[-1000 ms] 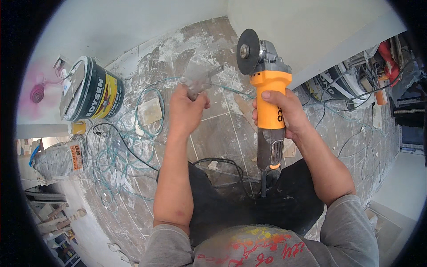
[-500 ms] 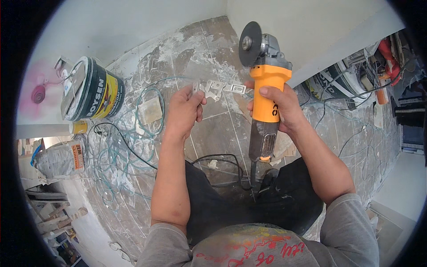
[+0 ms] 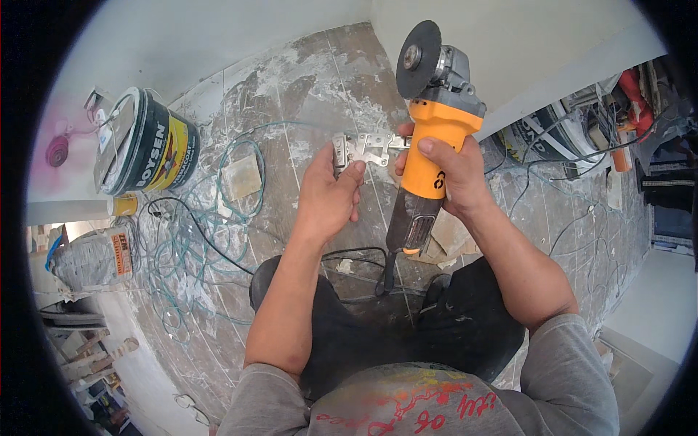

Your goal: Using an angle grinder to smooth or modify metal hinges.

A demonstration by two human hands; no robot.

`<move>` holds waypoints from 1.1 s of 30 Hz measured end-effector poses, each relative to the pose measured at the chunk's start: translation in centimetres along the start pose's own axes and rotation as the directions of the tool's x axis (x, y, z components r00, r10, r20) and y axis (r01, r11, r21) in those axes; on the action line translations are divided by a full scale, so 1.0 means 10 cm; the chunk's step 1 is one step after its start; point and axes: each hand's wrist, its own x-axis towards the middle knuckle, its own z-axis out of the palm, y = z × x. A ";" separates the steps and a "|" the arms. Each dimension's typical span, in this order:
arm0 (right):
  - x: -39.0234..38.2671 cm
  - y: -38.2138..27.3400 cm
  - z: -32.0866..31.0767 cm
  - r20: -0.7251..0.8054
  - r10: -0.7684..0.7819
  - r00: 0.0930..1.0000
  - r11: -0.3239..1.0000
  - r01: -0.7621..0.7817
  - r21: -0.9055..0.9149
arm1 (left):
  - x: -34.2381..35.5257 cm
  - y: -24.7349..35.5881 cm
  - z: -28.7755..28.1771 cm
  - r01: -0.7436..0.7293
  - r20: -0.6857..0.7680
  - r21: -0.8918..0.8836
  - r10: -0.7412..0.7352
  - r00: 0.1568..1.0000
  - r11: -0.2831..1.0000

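Note:
My left hand (image 3: pixel 331 189) grips the left end of a silver metal hinge-like bracket (image 3: pixel 374 151) with plates and holes, lying crosswise in front of me. My right hand (image 3: pixel 454 174) is wrapped round the yellow body of an angle grinder (image 3: pixel 440 145), held upright and slightly tilted with its black cutting disc (image 3: pixel 420 62) at the top. The bracket's right end meets the right fingers behind the grinder, partly hidden. The grinder's dark cord hangs down between my knees.
Dusty floor tiles (image 3: pixel 349 218) carry tangled teal and black cables (image 3: pixel 196 283). At left are a large paint bucket (image 3: pixel 149 145), a yellow can (image 3: pixel 125 206) and a torn sack (image 3: pixel 91 258). Another bucket (image 3: pixel 545 142) and assorted clutter lie by the right wall (image 3: pixel 509 43).
The bracket has turned from a blurred, angled position to a flat crosswise one, its right end reaching my right fingers. The grinder has risen slightly, its lower end swinging left. My left hand has moved right.

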 end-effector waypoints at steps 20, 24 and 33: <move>0.03 -0.20 0.00 -0.052 0.110 0.993 0.947 -0.121 -0.296 | -0.16 0.16 -0.42 0.192 0.257 0.332 -0.284 0.924 0.923; 0.02 -0.23 0.01 -0.063 0.170 0.983 0.952 -0.180 -0.249 | -0.21 0.17 -0.57 0.163 0.294 0.294 -0.251 0.922 0.942; 0.00 -0.16 0.03 -0.016 0.067 0.998 0.906 -0.067 -0.417 | -0.13 0.09 -0.75 0.014 0.422 -0.354 0.146 0.895 0.935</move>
